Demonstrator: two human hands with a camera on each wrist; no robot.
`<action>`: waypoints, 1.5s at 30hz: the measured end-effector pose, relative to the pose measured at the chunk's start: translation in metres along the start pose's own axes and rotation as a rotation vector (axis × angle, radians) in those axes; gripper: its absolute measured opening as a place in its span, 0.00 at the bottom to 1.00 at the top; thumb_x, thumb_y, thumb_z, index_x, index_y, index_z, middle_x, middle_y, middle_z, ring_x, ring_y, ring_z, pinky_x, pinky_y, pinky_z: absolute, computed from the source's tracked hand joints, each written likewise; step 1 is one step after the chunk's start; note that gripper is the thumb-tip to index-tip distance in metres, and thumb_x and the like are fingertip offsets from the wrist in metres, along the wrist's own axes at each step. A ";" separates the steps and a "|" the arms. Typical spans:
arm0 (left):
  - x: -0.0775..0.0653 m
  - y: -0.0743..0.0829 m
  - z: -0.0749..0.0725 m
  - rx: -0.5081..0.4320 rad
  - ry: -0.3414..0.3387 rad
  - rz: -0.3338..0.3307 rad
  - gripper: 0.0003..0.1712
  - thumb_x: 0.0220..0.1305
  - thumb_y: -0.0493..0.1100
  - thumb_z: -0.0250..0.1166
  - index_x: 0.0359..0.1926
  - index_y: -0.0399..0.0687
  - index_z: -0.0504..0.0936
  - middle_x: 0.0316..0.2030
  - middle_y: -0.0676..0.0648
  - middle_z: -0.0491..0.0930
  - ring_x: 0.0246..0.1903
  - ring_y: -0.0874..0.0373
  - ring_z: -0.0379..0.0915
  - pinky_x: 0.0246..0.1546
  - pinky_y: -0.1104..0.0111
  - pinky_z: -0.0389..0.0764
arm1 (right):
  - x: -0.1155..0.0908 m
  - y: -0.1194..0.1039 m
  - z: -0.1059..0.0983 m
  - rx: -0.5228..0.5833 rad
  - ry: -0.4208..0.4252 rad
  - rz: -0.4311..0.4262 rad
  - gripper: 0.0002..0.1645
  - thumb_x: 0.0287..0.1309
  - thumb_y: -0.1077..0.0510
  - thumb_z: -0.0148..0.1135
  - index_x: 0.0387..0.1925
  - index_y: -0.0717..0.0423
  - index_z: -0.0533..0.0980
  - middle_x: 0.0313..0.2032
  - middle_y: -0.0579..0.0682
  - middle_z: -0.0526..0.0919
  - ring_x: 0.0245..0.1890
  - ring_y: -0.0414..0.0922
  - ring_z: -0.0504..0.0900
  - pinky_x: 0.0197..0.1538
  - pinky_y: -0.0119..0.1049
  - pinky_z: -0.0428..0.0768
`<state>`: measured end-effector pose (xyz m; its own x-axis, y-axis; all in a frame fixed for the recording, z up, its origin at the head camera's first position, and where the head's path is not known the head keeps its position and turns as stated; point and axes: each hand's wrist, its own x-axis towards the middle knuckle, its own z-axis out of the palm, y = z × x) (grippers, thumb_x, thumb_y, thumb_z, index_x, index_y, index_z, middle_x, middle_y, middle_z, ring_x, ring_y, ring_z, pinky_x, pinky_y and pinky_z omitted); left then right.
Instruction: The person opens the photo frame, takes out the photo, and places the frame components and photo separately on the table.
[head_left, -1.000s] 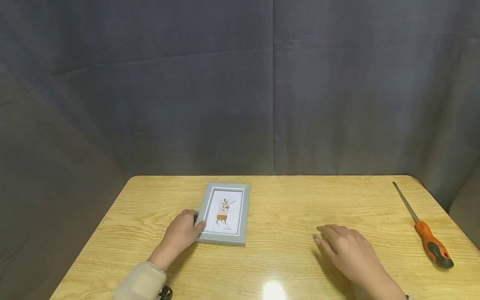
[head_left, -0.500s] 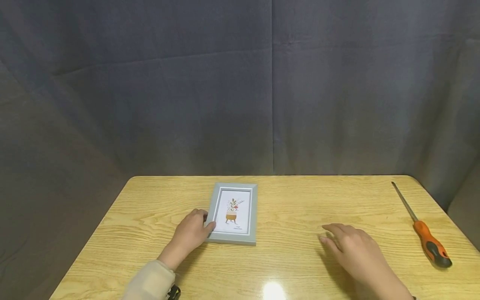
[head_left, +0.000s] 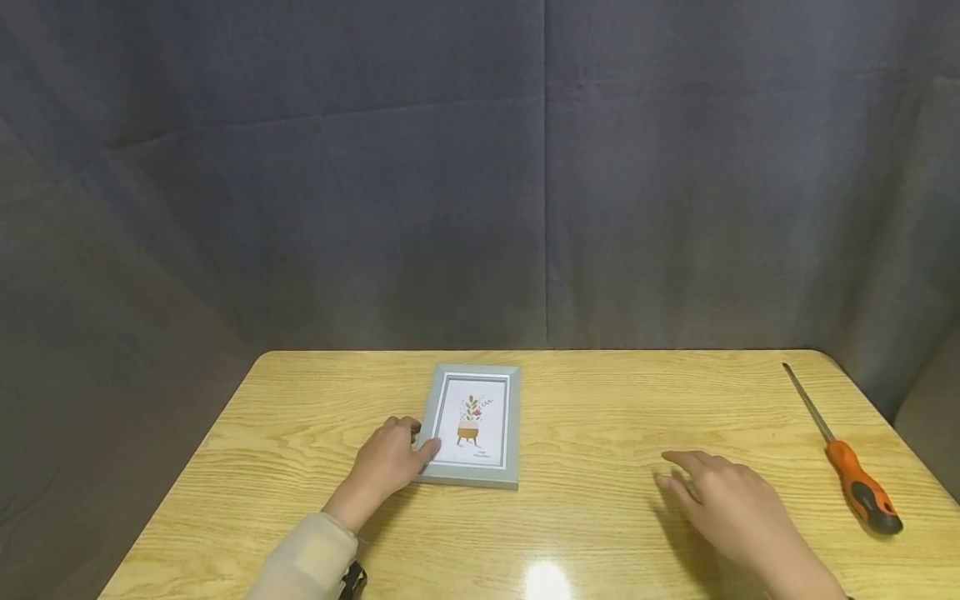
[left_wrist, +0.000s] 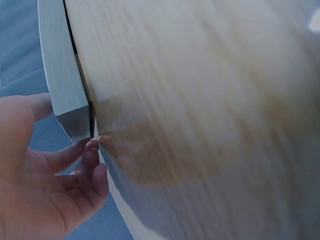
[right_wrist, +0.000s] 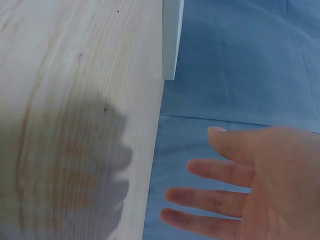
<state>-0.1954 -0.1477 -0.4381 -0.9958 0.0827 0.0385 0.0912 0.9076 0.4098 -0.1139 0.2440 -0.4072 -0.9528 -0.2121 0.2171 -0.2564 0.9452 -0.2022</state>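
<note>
Wooden table [head_left: 585, 408]; on it, left of centre, a picture frame [head_left: 474, 423], face up. Left hand [head_left: 386, 458] pinches its left edge; right hand [head_left: 731, 504], fingers loose, holds nothing. The one-sided grip could let the frame twist.

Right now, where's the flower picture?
In the head view, the flower picture is left of the middle of the table, held by the left hand.

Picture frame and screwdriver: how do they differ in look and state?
The picture frame is a grey rectangle; the screwdriver is long and thin, its handle orange and black. The left hand grips the picture frame, while neither hand touches the screwdriver. Shared: the right hand is apart from both.
</note>
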 end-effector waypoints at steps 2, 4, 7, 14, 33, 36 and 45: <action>0.001 0.000 0.000 0.003 -0.004 -0.005 0.33 0.58 0.56 0.61 0.53 0.32 0.77 0.43 0.35 0.80 0.40 0.45 0.77 0.41 0.51 0.82 | 0.000 0.001 -0.001 0.000 -0.014 0.005 0.24 0.59 0.45 0.56 0.51 0.56 0.78 0.46 0.58 0.87 0.40 0.57 0.84 0.41 0.59 0.82; 0.001 0.001 0.000 0.002 -0.007 -0.006 0.34 0.58 0.56 0.61 0.54 0.31 0.76 0.45 0.34 0.79 0.41 0.44 0.77 0.41 0.51 0.82 | 0.000 0.001 -0.002 0.002 -0.023 0.010 0.25 0.59 0.45 0.56 0.51 0.56 0.78 0.46 0.58 0.87 0.40 0.57 0.84 0.41 0.59 0.82; 0.001 0.003 0.000 0.005 -0.010 -0.005 0.35 0.57 0.55 0.62 0.55 0.31 0.75 0.46 0.34 0.77 0.41 0.45 0.76 0.41 0.51 0.82 | -0.001 0.001 -0.002 0.005 -0.037 0.018 0.25 0.59 0.44 0.56 0.51 0.56 0.78 0.45 0.58 0.87 0.39 0.57 0.84 0.40 0.59 0.82; 0.001 0.010 0.002 -0.052 0.025 -0.030 0.30 0.57 0.50 0.64 0.51 0.27 0.76 0.44 0.32 0.77 0.39 0.46 0.77 0.41 0.51 0.83 | -0.002 0.000 -0.003 0.000 -0.015 0.009 0.24 0.59 0.45 0.57 0.50 0.56 0.78 0.45 0.58 0.87 0.39 0.56 0.84 0.40 0.58 0.83; 0.008 0.025 0.003 -0.128 0.094 -0.109 0.28 0.59 0.43 0.59 0.55 0.25 0.72 0.48 0.28 0.81 0.42 0.41 0.80 0.35 0.49 0.84 | -0.002 0.000 0.001 -0.002 -0.001 -0.002 0.23 0.58 0.46 0.58 0.49 0.56 0.79 0.44 0.57 0.88 0.37 0.55 0.85 0.38 0.56 0.84; 0.008 0.025 0.003 -0.131 0.094 -0.112 0.28 0.59 0.43 0.59 0.56 0.26 0.72 0.48 0.29 0.81 0.43 0.40 0.79 0.35 0.48 0.84 | -0.002 0.001 0.001 -0.001 -0.011 0.001 0.23 0.59 0.46 0.57 0.49 0.56 0.79 0.44 0.57 0.87 0.38 0.55 0.85 0.39 0.56 0.83; 0.012 0.028 -0.002 -0.203 0.149 -0.113 0.29 0.57 0.43 0.60 0.58 0.32 0.72 0.47 0.34 0.83 0.42 0.44 0.80 0.35 0.52 0.83 | -0.001 0.000 0.003 0.002 -0.002 0.001 0.22 0.59 0.46 0.57 0.49 0.55 0.79 0.44 0.56 0.87 0.38 0.55 0.85 0.39 0.56 0.83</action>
<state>-0.2048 -0.1225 -0.4245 -0.9899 -0.0893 0.1101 -0.0067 0.8051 0.5931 -0.1139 0.2436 -0.4101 -0.9533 -0.2118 0.2153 -0.2561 0.9448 -0.2044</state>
